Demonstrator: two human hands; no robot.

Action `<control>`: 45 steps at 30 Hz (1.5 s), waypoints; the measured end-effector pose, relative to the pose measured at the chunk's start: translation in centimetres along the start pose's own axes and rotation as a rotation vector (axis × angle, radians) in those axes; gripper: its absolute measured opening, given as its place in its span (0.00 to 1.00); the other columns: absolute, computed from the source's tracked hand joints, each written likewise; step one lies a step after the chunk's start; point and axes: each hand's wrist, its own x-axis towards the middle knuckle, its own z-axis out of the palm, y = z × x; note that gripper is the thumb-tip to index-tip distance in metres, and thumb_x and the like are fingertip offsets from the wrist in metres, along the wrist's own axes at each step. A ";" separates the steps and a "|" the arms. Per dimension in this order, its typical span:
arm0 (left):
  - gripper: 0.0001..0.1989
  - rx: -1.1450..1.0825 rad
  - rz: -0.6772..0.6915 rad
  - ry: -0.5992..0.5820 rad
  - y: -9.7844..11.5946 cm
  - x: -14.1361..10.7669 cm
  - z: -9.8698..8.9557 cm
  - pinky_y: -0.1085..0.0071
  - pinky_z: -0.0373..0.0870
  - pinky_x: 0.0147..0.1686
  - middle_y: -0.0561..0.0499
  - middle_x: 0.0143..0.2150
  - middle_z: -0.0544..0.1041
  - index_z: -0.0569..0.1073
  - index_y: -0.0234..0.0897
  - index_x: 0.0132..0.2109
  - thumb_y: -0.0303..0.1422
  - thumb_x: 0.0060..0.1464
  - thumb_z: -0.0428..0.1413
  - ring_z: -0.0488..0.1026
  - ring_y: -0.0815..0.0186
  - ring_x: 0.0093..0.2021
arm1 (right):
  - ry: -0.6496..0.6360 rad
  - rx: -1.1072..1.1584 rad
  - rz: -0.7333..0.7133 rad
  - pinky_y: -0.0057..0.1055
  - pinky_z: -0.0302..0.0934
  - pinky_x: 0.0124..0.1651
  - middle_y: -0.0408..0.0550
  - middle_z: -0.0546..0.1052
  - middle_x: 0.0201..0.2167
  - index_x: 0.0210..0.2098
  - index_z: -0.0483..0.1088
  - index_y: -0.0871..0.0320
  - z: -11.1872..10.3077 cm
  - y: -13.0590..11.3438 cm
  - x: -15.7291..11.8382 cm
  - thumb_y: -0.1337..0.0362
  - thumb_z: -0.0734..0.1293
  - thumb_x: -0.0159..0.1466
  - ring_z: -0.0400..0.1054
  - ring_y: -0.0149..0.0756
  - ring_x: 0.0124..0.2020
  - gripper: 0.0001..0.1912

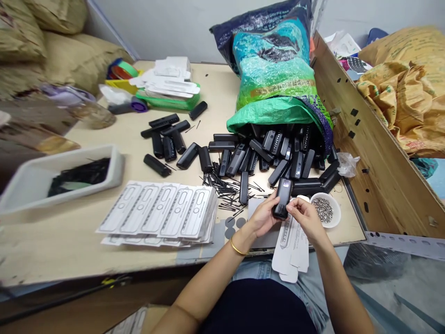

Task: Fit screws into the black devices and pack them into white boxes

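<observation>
Left hand (266,215): grip wrapped round black case (283,197), gold bangle (238,247) on wrist
Right hand (306,218): thumb and forefinger close together at case's lower end; cannot tell if grip holds anything small
Black case: held upright-ish above the table (69,246), near edge, just over printed carton (288,253)
Bowl (337,214): small metal parts inside, right of right hand
Sack (274,79): mouth toward person, more black cases (236,160) spilling out
Black sticks (227,190): scattered left of left hand
Carton stack (158,208): flat, farther left
</observation>
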 end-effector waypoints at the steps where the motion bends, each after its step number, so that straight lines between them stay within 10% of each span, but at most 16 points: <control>1: 0.23 -0.003 -0.006 -0.005 0.0 0.0 0.0 0.72 0.71 0.33 0.48 0.42 0.75 0.64 0.42 0.59 0.31 0.56 0.54 0.71 0.70 0.32 | -0.010 -0.025 0.006 0.30 0.60 0.33 0.43 0.72 0.24 0.26 0.68 0.57 0.0 0.0 0.0 0.56 0.68 0.58 0.65 0.32 0.27 0.12; 45: 0.41 -0.039 -0.022 -0.080 1.6 -2.0 1.3 0.70 0.68 0.38 0.49 0.43 0.74 0.56 0.40 0.63 0.20 0.37 0.47 0.68 0.68 0.33 | 0.001 -0.155 0.032 0.28 0.58 0.28 0.42 0.72 0.21 0.24 0.67 0.57 0.7 -2.1 -0.4 0.57 0.68 0.56 0.64 0.32 0.23 0.11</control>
